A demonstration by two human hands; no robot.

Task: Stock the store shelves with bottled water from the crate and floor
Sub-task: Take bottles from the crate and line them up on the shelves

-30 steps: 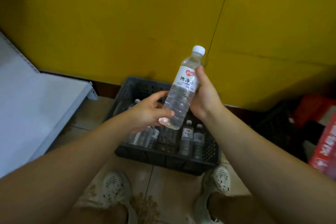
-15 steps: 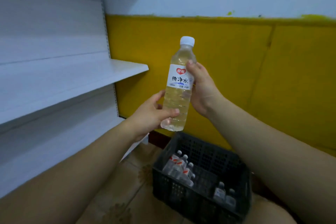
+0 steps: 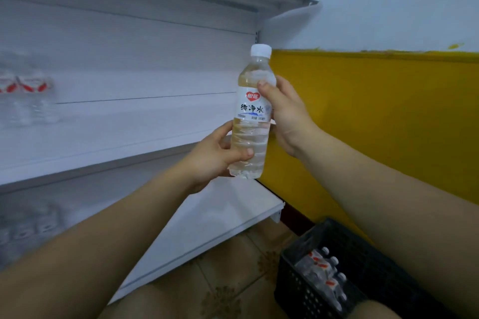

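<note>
**Water bottle** [image 3: 251, 134], held upright in mid-air. Its long axis runs twelve to six o'clock, with the white cap [image 3: 261, 50] at twelve and the label [image 3: 252, 109] facing the camera.

- **Left hand** [image 3: 215, 158]: grips the lower body from eight o'clock. The thumb curls across the front near the base and the other fingers wrap behind.
- **Right hand** [image 3: 287, 116]: grips from three o'clock at label height. The thumb tip presses on the shoulder just above the label. The remaining fingers pass round the far side, so whether they are spread or pressed together cannot be told.
- **Middle shelf** [image 3: 103, 142]: stretches away toward nine o'clock, its right end just behind the bottle. Blurred stocked bottles [image 3: 26, 90] stand on it well apart, far out at nine.
- **Lower shelf** [image 3: 220, 217]: lies at six o'clock.
- **Crate** [image 3: 363, 254]: sits on the tiled floor [image 3: 233, 267] at five o'clock, with spare bottles [image 3: 321, 269] inside.

The placement probably turns on a sideways carry toward nine o'clock with the axis kept vertical. The left hand is on the shelf side and better placed to lead. Whether the base clears the board's front edge cannot be judged from this view.
</note>
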